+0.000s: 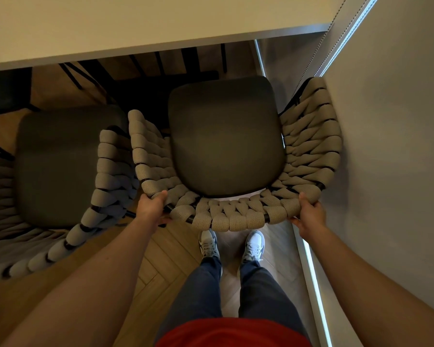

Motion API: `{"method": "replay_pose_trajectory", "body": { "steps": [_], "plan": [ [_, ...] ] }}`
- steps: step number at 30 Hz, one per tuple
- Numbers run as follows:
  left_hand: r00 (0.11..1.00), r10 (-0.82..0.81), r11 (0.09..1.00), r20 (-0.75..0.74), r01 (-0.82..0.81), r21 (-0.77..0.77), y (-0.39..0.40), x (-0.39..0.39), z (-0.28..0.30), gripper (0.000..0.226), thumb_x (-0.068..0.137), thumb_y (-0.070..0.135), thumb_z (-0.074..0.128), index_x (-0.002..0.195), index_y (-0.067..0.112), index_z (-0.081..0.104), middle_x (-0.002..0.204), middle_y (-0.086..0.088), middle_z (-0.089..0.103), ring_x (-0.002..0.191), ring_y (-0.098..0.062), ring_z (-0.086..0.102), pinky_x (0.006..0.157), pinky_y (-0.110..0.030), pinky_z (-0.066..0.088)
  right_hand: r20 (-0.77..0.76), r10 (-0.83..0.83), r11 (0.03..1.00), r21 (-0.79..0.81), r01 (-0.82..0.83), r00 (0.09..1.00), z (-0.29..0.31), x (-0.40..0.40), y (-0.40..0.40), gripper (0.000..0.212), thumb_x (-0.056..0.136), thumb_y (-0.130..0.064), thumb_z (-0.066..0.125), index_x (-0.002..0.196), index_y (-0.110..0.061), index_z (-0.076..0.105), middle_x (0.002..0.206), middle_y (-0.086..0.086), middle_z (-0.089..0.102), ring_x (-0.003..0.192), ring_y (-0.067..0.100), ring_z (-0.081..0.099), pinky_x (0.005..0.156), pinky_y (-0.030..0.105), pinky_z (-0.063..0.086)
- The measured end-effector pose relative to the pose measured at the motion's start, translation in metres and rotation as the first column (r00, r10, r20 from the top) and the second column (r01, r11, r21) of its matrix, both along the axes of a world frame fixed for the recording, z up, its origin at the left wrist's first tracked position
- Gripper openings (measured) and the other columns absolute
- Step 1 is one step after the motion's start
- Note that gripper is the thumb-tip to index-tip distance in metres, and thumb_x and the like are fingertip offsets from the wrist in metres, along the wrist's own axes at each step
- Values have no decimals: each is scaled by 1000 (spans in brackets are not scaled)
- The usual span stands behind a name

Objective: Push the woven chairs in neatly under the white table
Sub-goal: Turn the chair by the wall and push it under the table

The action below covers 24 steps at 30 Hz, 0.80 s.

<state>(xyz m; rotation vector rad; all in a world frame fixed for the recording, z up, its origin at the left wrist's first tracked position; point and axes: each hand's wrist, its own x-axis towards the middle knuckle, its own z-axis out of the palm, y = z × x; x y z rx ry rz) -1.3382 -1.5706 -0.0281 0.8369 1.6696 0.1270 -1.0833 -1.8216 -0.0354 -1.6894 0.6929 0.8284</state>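
A woven chair (236, 216) with a beige rope back and a dark seat cushion stands directly below me, its seat facing the white table (135, 23). The seat's front edge lies just short of the table's edge. My left hand (152, 206) grips the left end of the curved backrest, thumb over the top. My right hand (308, 214) grips the right end of the same backrest. A second woven chair (95, 196) stands to the left, angled, its seat partly under the table.
A grey wall (386, 146) runs close along the chair's right armrest, with a lit strip at its base. Dark chair legs show under the table. My feet in grey-white shoes (208, 244) stand on herringbone wood floor right behind the chair.
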Motion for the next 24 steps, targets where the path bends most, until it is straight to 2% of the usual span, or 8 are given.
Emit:
{"method": "replay_pose_trajectory", "body": {
  "steps": [4,8,13,17,24],
  "plan": [
    [1000,-1,1000,11,1,-7,1,0,-1,40,95,25,60,129,14,42,126,-14,56,105,-40,63,85,-64,52,5,-5,1000,3,5,1000,-1,-1,-1,47,99,-27,53,141,-10,42,139,15,52,122,34,55,72,41,53],
    [1000,1,1000,15,-1,-8,1,0,-2,40,96,24,60,129,12,42,123,-14,58,102,-40,65,85,-64,52,7,-11,1000,-3,11,1000,-1,-1,0,46,99,-26,53,141,-10,42,140,15,51,123,34,54,79,42,52],
    [1000,-1,1000,3,1,-5,4,0,-3,42,96,24,59,133,11,42,124,-14,58,101,-40,65,84,-64,52,12,-14,1000,4,14,1000,-1,-2,1,47,99,-26,53,141,-10,42,138,15,53,121,34,56,70,38,53],
    [1000,-11,1000,-14,11,6,6,1,-3,42,96,24,59,133,12,43,124,-14,58,101,-40,64,83,-63,53,19,-3,1000,-17,3,1000,-4,-3,2,46,99,-28,53,140,-12,42,138,15,53,121,34,56,76,40,53],
    [1000,-20,1000,-19,20,11,6,-1,-3,38,95,25,61,127,12,45,125,-14,58,102,-39,64,80,-62,55,31,13,998,-55,-12,999,-5,-4,1,46,99,-29,53,139,-11,43,139,15,52,121,34,55,76,40,53]
  ]
}}
